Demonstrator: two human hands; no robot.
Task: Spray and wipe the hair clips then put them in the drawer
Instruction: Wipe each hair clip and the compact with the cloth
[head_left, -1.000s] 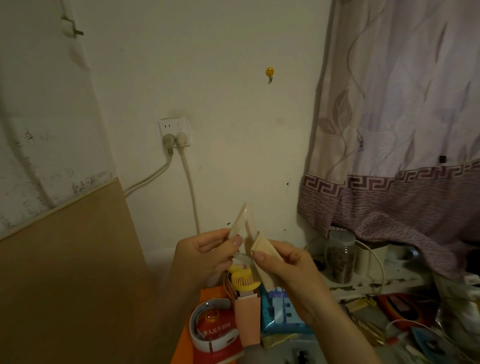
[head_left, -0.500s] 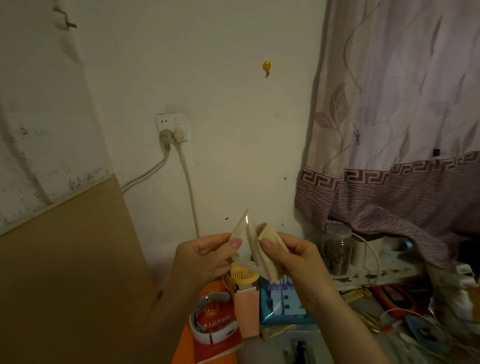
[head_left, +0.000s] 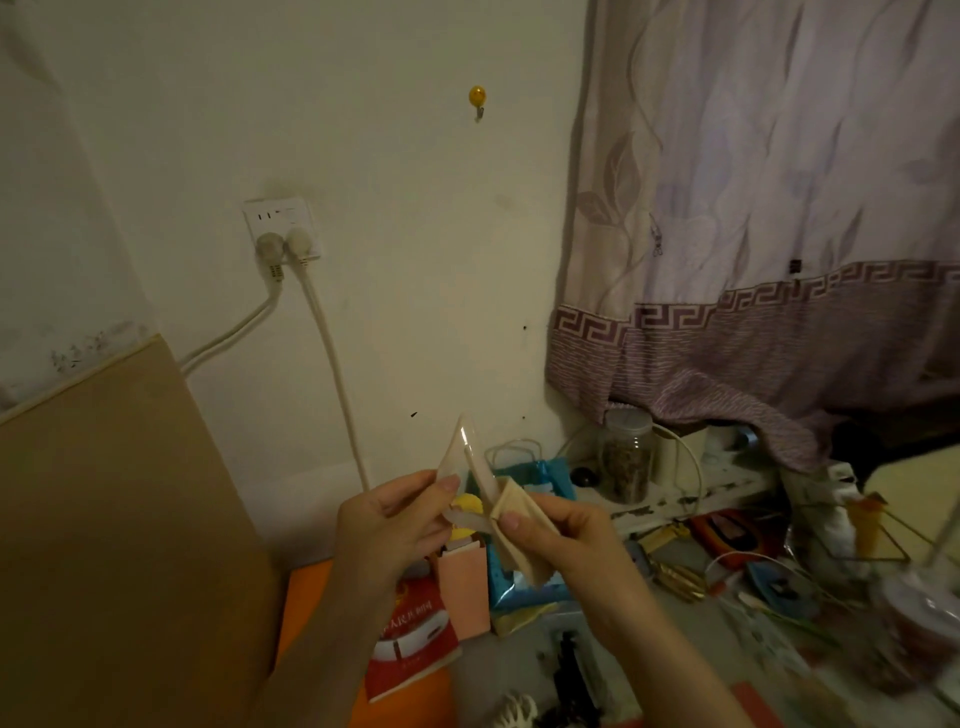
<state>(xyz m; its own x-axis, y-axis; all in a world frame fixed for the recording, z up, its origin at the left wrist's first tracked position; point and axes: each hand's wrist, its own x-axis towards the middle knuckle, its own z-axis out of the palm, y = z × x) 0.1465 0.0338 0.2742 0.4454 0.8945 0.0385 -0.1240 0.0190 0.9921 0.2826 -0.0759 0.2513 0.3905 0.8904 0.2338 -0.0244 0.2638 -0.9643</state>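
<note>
Two hands up in front of the wall. Left hand (head_left: 395, 525) pinches the clip (head_left: 467, 457), a pale translucent piece pointing up. Right hand (head_left: 556, 540) grips a folded beige cloth (head_left: 514, 519) pressed against the clip's lower arm. Below them: cluttered table (head_left: 675, 613), jar (head_left: 625, 457) near the curtain (head_left: 769, 208).
</note>
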